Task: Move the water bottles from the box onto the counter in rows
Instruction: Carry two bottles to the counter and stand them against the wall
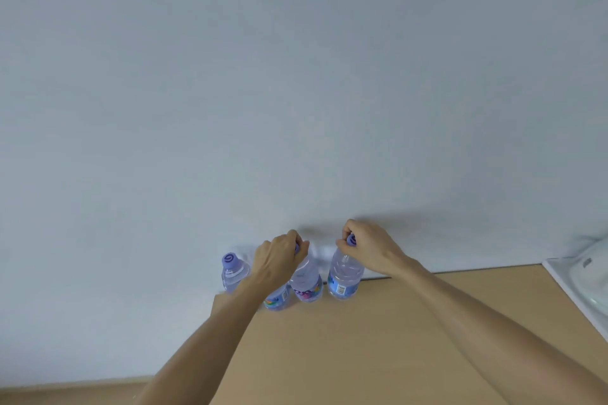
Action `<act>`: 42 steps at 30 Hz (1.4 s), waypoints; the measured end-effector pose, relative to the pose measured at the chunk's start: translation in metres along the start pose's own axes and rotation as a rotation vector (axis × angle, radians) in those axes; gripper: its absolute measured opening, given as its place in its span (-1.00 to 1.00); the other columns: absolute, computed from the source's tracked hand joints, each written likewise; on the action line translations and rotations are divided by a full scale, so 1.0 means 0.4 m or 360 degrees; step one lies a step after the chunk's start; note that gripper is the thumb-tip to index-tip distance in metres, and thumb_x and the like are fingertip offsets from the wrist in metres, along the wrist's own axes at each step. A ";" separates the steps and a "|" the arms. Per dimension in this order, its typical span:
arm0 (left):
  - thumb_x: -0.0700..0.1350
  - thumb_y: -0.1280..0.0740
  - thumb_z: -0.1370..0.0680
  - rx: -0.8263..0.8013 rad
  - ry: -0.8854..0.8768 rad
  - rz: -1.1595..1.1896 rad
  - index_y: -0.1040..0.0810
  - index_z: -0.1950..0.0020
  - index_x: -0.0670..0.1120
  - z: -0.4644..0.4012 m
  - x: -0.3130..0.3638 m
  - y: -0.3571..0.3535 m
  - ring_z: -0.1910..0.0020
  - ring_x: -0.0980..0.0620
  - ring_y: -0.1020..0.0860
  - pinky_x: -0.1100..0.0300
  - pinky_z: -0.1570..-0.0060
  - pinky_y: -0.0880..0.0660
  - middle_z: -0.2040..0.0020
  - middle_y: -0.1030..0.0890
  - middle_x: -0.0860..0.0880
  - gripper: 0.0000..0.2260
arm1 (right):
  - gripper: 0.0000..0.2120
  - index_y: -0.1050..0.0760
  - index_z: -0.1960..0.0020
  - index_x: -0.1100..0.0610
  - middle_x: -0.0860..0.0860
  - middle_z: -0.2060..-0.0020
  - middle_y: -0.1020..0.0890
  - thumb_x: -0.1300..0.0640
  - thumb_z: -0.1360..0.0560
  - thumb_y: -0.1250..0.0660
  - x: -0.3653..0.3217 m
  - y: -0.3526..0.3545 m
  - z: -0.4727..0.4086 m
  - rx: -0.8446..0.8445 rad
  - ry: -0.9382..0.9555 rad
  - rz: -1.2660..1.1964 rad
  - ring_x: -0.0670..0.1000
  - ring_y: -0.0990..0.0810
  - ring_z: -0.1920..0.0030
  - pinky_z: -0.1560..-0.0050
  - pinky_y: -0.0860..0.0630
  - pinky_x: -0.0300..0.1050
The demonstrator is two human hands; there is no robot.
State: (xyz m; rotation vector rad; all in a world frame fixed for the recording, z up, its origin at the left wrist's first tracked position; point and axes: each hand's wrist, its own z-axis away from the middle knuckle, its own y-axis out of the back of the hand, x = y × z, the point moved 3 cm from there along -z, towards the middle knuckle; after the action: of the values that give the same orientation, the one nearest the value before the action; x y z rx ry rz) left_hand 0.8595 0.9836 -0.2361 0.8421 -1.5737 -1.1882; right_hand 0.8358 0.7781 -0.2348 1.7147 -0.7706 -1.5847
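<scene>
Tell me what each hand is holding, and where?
Left hand holds a water bottle by its purple cap; right hand holds the rightmost bottle by its cap.

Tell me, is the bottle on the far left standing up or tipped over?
Standing up. The leftmost bottle rests on the counter by the wall, its purple cap on top, and no hand touches it.

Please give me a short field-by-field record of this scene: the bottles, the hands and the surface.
bottles: four in view, upright in a row against the wall
left hand: grips the cap of the third bottle
right hand: grips the cap of the rightmost bottle
free bottles: leftmost bottle; second bottle, partly hidden by the left arm
surface: wooden counter
box: not in view
far right: edge of a white sink
</scene>
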 end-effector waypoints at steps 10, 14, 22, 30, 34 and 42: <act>0.15 -0.09 -0.64 -0.0142 -0.0123 -0.0361 -0.47 -0.07 -0.05 -0.021 -0.014 -0.066 0.12 -0.15 -0.59 0.08 0.13 -0.48 -0.03 -0.60 0.02 -0.69 | -0.72 -0.46 0.12 0.09 -0.04 0.20 -0.57 -0.08 -0.39 -0.45 0.041 -0.078 -0.014 -0.0091 -0.0076 0.0030 0.00 -0.52 0.18 0.18 -0.45 -0.11; 0.17 -0.08 -0.64 -0.0120 -0.0128 -0.0422 -0.44 -0.11 -0.03 -0.015 -0.016 -0.070 0.15 -0.13 -0.59 0.11 0.21 -0.42 -0.10 -0.55 0.06 -0.68 | -0.66 -0.45 0.07 0.10 -0.05 0.17 -0.57 -0.13 -0.39 -0.45 0.032 -0.096 -0.028 -0.0073 -0.0010 0.0064 -0.01 -0.51 0.17 0.17 -0.47 -0.08; 0.06 -0.23 -0.58 0.0175 0.0194 0.0638 -0.25 -0.17 0.14 0.077 -0.056 -0.119 0.27 0.12 -0.53 0.17 0.40 -0.37 0.12 -0.51 0.11 -0.78 | -0.55 -0.35 -0.07 -0.04 -0.12 0.15 -0.50 -0.17 -0.34 -0.48 0.085 -0.130 0.018 -0.0005 -0.0068 -0.0307 -0.15 -0.49 0.20 0.23 -0.42 -0.28; -0.15 -0.25 -0.57 -0.0260 0.0791 0.1376 -0.47 0.01 -0.13 0.203 -0.122 -0.277 0.36 0.04 -0.57 0.07 0.43 -0.58 0.09 -0.54 -0.09 -0.93 | -0.55 -0.33 -0.28 0.00 0.02 0.09 -0.62 0.06 -0.44 -0.39 0.217 -0.262 0.105 -0.0419 -0.0529 -0.0436 -0.01 -0.61 0.07 0.03 -0.53 -0.10; -0.16 -0.27 -0.56 -0.0466 0.0876 0.1432 -0.44 -0.17 -0.12 0.216 -0.122 -0.312 0.22 0.00 -0.58 0.02 0.29 -0.63 -0.05 -0.53 -0.09 -0.81 | -0.69 -0.39 -0.23 0.04 0.01 0.06 -0.61 0.10 -0.51 -0.31 0.208 -0.294 0.092 -0.0392 -0.0551 -0.0448 0.01 -0.59 0.04 -0.08 -0.54 0.02; -0.18 -0.27 -0.55 -0.0489 0.0743 0.1218 -0.38 -0.26 -0.11 0.196 -0.144 -0.317 0.19 -0.07 -0.60 0.02 0.36 -0.62 -0.17 -0.50 -0.04 -0.72 | -0.72 -0.36 -0.27 0.08 -0.02 -0.05 -0.58 0.10 -0.58 -0.27 0.162 -0.319 0.063 -0.0478 -0.0442 -0.0312 0.03 -0.55 -0.07 -0.09 -0.46 -0.07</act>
State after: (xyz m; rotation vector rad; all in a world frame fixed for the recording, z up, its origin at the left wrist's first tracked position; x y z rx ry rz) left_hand 0.7996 1.0228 -0.3792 0.2315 -1.1174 -0.5889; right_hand 0.8142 0.8013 -0.3767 1.4047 -0.4712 -1.9902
